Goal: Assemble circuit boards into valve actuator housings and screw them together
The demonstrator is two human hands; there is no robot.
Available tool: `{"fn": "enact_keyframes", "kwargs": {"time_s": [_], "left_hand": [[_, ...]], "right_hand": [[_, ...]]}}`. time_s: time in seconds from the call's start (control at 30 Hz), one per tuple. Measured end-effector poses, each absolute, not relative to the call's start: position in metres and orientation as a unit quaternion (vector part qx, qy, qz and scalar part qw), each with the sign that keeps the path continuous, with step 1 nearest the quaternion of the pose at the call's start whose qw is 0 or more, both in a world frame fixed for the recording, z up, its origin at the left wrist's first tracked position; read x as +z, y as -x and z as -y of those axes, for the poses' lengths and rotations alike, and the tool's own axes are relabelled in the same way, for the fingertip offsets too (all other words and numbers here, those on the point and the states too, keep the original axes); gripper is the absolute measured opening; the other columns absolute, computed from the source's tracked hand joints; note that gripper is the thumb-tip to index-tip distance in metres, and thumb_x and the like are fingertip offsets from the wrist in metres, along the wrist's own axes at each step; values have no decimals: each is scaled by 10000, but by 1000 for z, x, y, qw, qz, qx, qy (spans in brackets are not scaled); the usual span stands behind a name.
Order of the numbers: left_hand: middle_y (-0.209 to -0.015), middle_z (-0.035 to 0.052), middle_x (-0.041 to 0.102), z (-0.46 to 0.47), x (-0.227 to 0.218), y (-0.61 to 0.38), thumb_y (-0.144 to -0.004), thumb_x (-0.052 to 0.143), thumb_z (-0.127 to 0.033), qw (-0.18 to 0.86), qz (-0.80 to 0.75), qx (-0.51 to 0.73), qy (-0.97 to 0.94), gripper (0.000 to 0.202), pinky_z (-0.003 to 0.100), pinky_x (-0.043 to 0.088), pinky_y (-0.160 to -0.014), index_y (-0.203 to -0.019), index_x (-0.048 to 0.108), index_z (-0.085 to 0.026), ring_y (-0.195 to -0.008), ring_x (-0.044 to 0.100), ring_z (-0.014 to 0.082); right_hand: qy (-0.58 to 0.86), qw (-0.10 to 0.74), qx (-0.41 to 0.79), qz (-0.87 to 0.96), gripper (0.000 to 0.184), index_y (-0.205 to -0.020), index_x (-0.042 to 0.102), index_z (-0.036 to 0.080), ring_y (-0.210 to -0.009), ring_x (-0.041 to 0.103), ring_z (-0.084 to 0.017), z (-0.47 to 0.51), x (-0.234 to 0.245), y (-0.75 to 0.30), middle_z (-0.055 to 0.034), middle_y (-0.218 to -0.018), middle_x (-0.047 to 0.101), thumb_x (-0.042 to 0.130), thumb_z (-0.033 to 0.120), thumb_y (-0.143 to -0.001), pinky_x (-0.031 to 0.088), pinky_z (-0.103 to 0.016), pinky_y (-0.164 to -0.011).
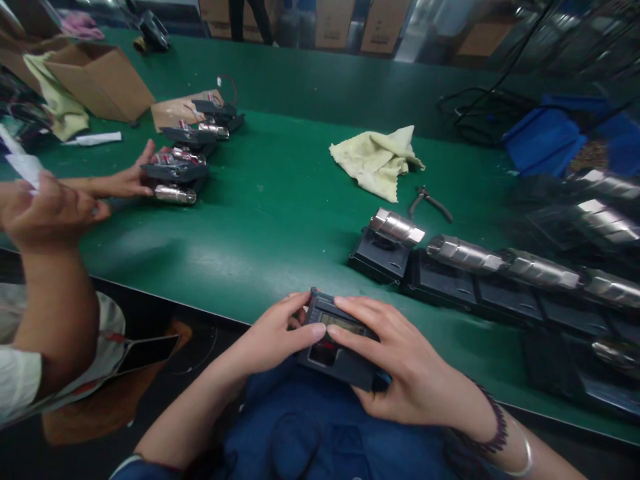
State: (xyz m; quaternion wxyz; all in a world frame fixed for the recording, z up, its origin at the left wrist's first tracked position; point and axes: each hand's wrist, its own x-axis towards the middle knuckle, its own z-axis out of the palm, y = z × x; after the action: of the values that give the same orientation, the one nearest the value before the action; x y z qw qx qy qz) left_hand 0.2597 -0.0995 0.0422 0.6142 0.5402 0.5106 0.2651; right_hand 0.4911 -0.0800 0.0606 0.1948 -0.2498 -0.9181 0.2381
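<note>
Both my hands hold one dark grey plastic device [336, 347] with a small display window, just below the front edge of the green table [280, 200], over my blue-clad lap. My left hand [275, 333] grips its left end, thumb laid across the top. My right hand [400, 363] wraps over its right side, fingers pressed on the display face. A beaded bracelet and a bangle sit on my right wrist.
A row of similar dark units with silver cylinders [500, 267] runs along the right. Pliers [433, 202] and a yellow cloth [379, 160] lie mid-table. At left, another person's hands [127, 180] touch several more units [180, 170]; a cardboard box [100, 80] stands behind.
</note>
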Motion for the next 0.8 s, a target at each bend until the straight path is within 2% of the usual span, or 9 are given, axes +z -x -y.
{"fn": "enact_keyframes", "kwargs": {"time_s": [0.07, 0.17, 0.27, 0.37, 0.47, 0.57, 0.8], "left_hand": [[-957, 66, 589, 96, 39, -266, -739, 625, -585, 637, -505, 273, -514, 578, 329, 511, -706, -1114, 598, -146, -803, 572, 201], [-912, 58, 567, 96, 36, -271, -710, 650, -556, 648, -502, 299, -489, 536, 329, 516, -708, -1026, 599, -126, -771, 566, 189], [-924, 60, 536, 106, 37, -274, -705, 638, -501, 615, -511, 317, -510, 491, 333, 513, -729, -1027, 600, -133, -809, 562, 203], [-1010, 74, 528, 120, 40, -275, -688, 635, -422, 570, -517, 327, -548, 519, 343, 502, -786, -1126, 577, -151, -902, 555, 225], [-1079, 71, 535, 128, 40, -278, -672, 638, -317, 542, -517, 319, -580, 533, 352, 473, -856, -1181, 549, -186, -989, 539, 233], [-1065, 54, 548, 128, 37, -281, -623, 703, -245, 515, -525, 318, -598, 521, 350, 451, -883, -1125, 568, -208, -999, 536, 229], [-984, 59, 567, 117, 20, -284, -545, 845, -378, 463, -525, 320, -638, 582, 354, 462, -830, -1042, 611, -185, -915, 542, 229]], "right_hand": [[250, 198, 271, 908, 684, -1339, 442, 242, -1352, 330, -288, 83, 59, -494, -98, -1466, 378, 599, 151, -680, 340, -495, -1088], [323, 255, 377, 829, 712, -1391, 374, 274, -1381, 303, -310, 87, 52, -499, -97, -1503, 313, 657, 303, -739, 326, -510, -1096], [433, 264, 539, 673, 775, -1414, 297, 244, -1252, 490, -293, 92, 43, -500, -139, -1410, 437, 663, 439, -759, 463, -450, -981], [435, 199, 660, 580, 700, -1298, 393, 186, -1061, 609, -261, 98, 38, -496, -118, -1183, 601, 685, 411, -703, 510, -390, -885], [436, 206, 648, 590, 570, -1131, 479, 191, -915, 624, -219, 102, 37, -491, -63, -1032, 633, 706, 309, -622, 514, -336, -803], [462, 211, 598, 621, 570, -1100, 497, 206, -867, 614, -195, 104, 35, -490, -34, -991, 634, 712, 217, -572, 503, -309, -768], [464, 239, 560, 643, 556, -1091, 542, 211, -867, 626, -187, 103, 20, -496, -27, -1003, 662, 713, 166, -564, 499, -293, -763]]}}
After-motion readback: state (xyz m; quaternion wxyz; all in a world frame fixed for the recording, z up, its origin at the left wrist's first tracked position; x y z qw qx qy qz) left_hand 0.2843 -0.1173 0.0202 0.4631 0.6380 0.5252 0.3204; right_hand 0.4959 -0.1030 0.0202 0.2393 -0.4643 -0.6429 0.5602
